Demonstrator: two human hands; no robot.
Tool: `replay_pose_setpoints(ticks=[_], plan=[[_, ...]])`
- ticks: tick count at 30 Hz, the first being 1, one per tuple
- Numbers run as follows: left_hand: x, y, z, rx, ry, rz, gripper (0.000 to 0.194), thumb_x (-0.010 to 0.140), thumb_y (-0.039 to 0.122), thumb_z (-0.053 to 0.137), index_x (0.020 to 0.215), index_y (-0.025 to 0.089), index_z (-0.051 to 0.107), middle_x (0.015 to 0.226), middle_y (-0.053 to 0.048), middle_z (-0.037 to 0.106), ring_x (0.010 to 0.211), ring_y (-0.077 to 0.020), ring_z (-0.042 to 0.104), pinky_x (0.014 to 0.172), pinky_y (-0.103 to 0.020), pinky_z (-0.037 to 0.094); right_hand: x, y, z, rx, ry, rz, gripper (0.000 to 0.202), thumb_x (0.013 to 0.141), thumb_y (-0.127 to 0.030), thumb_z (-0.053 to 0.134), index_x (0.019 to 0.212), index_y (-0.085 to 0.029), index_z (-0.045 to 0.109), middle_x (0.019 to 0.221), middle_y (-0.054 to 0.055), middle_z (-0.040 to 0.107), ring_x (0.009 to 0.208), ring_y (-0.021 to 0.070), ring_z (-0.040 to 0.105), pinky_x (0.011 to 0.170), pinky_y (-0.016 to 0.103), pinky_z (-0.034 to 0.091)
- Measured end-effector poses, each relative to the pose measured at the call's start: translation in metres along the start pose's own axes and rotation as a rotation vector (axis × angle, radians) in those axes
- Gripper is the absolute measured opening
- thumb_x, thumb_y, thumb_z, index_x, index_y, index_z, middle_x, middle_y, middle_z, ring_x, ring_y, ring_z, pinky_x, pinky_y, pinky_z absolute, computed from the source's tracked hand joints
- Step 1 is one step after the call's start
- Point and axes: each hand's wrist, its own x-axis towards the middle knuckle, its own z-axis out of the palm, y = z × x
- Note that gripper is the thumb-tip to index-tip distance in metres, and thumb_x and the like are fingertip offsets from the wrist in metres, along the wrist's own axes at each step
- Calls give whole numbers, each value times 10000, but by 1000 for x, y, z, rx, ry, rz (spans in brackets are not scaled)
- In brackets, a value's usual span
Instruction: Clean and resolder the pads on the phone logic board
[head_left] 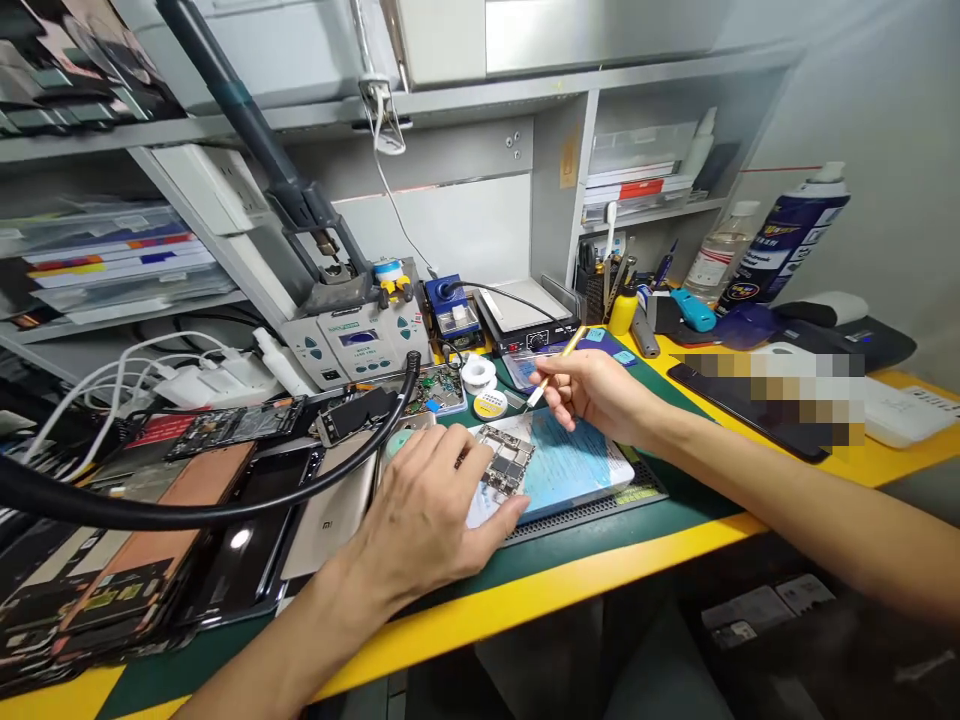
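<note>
My left hand [435, 500] rests at the left end of a blue and white block [577, 460], its fingers and thumb around a small circuit board [507, 460]. The thumb and fingertips touch or nearly touch the board's edges. In my right hand [585, 385] is a slim yellow-handled tool [570, 345], pinched between thumb and fingers. Its thin tip points down towards the block, just right of the board. Beneath the block lies a dark perforated pad [645, 487].
Phones and phone parts [225, 500] are stacked at the left, crossed by a black hose [300, 490]. Behind stand a grey hot-air station [360, 345], a blue unit [452, 312] and a solder spool [478, 373]. A black phone [742, 405], bottle [720, 250] and spray can [787, 240] are right.
</note>
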Motion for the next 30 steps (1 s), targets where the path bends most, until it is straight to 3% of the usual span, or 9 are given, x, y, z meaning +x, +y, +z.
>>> replay_pose_setpoints(ticks=[5,9,14,18,20,22,25,30], plan=[[6,1,-5,101,-22,112,310,990,467,577,996,181,695,881,-82,684,833,-234,637,790,-375,523,5,0,-6,-21,-54,68,274,1036,-363,632,884,-140,677,638,-42,617,451,81,540,419,201,448],[10,6,-12,139,-39,158,252,985,405,592,993,179,703,853,-72,704,808,-232,656,723,-359,505,7,1,-9,-37,-68,88,255,1038,-395,646,1032,-143,681,821,-16,670,569,86,592,508,221,515],[8,9,-18,123,-44,156,218,985,384,610,995,185,696,861,-68,730,785,-225,677,657,-347,491,6,0,-8,-2,-79,69,245,1039,-319,628,873,-141,663,648,-42,617,462,82,546,434,204,454],[11,0,-21,37,-62,139,344,930,411,673,1163,158,655,1122,-137,737,1008,-275,688,861,-411,565,4,-3,-7,45,-89,61,211,976,-193,608,778,-140,658,547,-5,605,391,106,542,361,210,422],[16,-7,-21,-25,-112,134,505,907,403,687,1326,140,584,1346,-166,671,1221,-300,635,1054,-462,532,4,-4,-7,48,-105,80,193,955,-178,600,779,-135,667,539,8,617,373,118,540,338,216,419],[21,-13,-19,-85,-175,149,544,914,410,678,1377,152,557,1433,-139,634,1327,-278,591,1144,-440,490,4,-5,-8,40,-121,101,190,940,-166,595,770,-128,671,535,20,627,364,127,543,326,222,424],[26,-16,-13,-128,-206,120,454,936,425,659,1306,169,601,1282,-88,711,1156,-234,662,1038,-408,542,5,-7,-9,26,-126,120,188,928,-159,605,761,-121,682,522,21,624,362,126,547,324,215,435],[19,-11,-5,-68,-97,-24,388,953,455,651,1184,144,660,1078,-122,716,985,-312,654,854,-517,532,4,-7,-10,2,-108,140,163,897,-190,662,754,-122,703,511,23,636,348,134,568,315,214,448]])
